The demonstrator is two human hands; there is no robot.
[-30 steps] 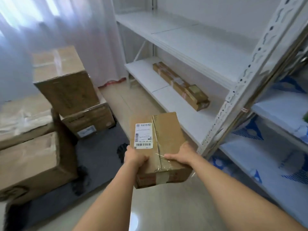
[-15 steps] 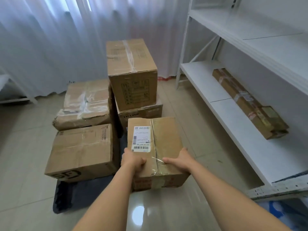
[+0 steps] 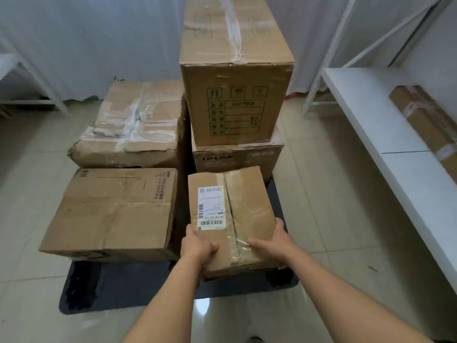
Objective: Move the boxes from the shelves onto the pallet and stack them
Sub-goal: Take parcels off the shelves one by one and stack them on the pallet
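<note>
Left hand [image 3: 197, 246] and right hand [image 3: 274, 243] both grip the near end of the small labelled box [image 3: 237, 214], thumbs on top, fingers wrapped round its sides, holding it over the front right part of the dark pallet [image 3: 111, 288]. Just left sits a flat box [image 3: 111, 211], with a crumpled taped box [image 3: 131, 125] behind that. Beyond the held box a tall box [image 3: 235, 70] stands on a TP-LINK box [image 3: 237, 158]; a long box [image 3: 427, 125] lies on the white shelf [image 3: 385, 144] at right.

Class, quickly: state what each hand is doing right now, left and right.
Left hand: closed, gripping the labelled box at its near left corner.
Right hand: closed, gripping the same box at its near right side.
</note>
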